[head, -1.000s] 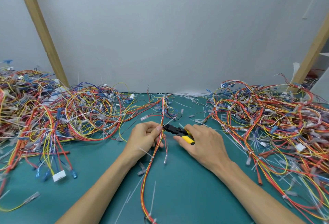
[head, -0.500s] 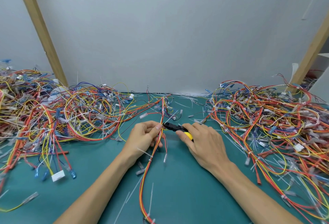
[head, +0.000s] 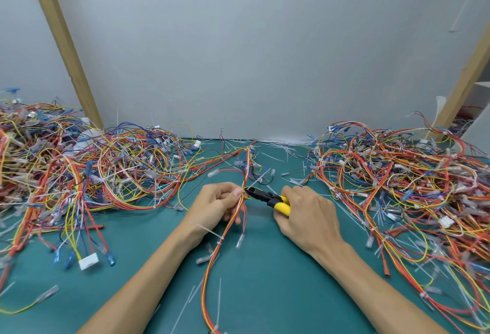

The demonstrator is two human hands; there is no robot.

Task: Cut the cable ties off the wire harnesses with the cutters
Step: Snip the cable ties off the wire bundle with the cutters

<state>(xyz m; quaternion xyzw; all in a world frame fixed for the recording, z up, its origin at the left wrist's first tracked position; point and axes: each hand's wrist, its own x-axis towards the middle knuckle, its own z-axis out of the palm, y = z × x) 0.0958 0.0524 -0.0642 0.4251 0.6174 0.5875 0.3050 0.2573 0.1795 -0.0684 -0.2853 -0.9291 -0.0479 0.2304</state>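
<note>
Cutters' nose on the harness at mid-desk, both hands busy.

Left hand [head: 216, 205]: grip tight on the harness [head: 212, 262], thumb and fingers pinching the red/orange/yellow bundle. Right hand [head: 307, 217]: grip wrapped round the yellow handles of the cutters [head: 267, 197]. The black nose points left and meets the bundle right at the left thumb, where a small white cable tie [head: 243, 190] sits. Can't tell if the blades are around the tie. The harness runs from the back of the green desk [head: 278, 294] through the pinch, then loops down to the near edge. A 2nd tie [head: 220, 240] with a long tail sits on it, just beside the left wrist. 2 heaps of harnesses flank the hands, left heap [head: 106, 169] and right heap [head: 397, 174], with loose white tie strips scattered on the desk between them.
</note>
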